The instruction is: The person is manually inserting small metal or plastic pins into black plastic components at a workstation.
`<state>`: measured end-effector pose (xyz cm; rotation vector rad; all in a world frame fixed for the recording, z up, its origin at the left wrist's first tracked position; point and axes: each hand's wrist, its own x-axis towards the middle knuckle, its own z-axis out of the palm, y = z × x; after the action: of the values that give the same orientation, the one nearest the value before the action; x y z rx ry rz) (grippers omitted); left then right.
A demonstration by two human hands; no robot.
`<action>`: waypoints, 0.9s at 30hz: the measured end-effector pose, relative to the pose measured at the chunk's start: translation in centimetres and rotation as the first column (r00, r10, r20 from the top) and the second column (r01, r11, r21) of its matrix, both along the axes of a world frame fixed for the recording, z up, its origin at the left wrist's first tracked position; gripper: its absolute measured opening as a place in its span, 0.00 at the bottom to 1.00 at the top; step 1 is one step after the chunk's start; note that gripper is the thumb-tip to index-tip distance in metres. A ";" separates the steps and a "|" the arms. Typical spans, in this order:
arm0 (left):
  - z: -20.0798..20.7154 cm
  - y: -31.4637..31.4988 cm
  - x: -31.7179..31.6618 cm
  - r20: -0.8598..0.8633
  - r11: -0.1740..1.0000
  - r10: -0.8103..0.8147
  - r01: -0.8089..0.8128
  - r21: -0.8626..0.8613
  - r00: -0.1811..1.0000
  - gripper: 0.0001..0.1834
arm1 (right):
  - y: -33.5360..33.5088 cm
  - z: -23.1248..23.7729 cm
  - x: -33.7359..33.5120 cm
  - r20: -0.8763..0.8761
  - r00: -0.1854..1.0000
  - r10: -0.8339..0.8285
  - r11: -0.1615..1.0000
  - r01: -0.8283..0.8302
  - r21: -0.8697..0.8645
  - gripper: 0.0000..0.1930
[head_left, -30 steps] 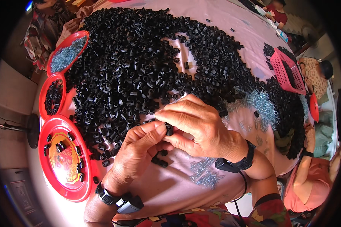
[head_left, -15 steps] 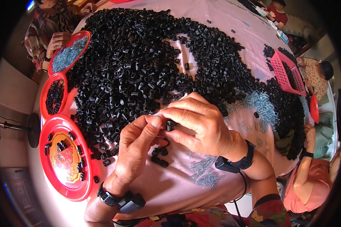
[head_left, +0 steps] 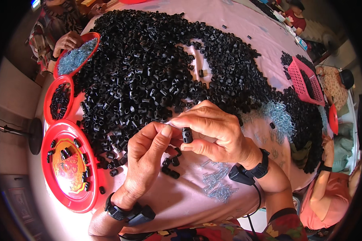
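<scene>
While springs (head_left: 77, 57) fill one dish (head_left: 97, 42), cylinders (head_left: 66, 152) dot another (head_left: 74, 204).

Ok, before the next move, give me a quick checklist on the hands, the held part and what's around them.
1. Black piece between the right hand's thumb and fingers: ok.
2. Anything pinched in the left hand's fingertips: cannot tell, too small.
3. Surface just below the hands free of loose parts: not ok; several loose black pieces lie there.
4. Wrist cable away from the fingers: ok, it hangs below the right wrist.
5. Co-worker's hand apart from both hands: ok, it is at the far red plate.
</scene>
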<state>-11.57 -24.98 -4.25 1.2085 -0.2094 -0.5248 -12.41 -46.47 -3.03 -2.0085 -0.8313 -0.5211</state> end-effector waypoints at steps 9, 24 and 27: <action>0.4 -0.3 -0.6 0.033 1.000 -0.025 0.025 -0.005 0.999 0.16 | -0.1 0.2 -0.1 -0.004 1.000 0.006 1.000 -0.006 -0.001 0.26; 3.1 2.7 0.3 0.062 0.983 0.177 -0.180 0.047 0.982 0.16 | -1.7 1.4 -0.8 -0.255 0.947 -0.194 0.960 0.130 -0.247 0.15; 2.4 7.7 0.2 0.074 0.917 0.398 -0.396 -0.036 0.914 0.18 | -2.5 2.3 -1.1 -0.420 0.894 -0.155 0.956 0.029 -0.292 0.14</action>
<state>-11.42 -17.27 -1.83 1.2131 -0.0322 -0.1173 -13.55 -48.94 -0.75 -2.3117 -0.5485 0.0153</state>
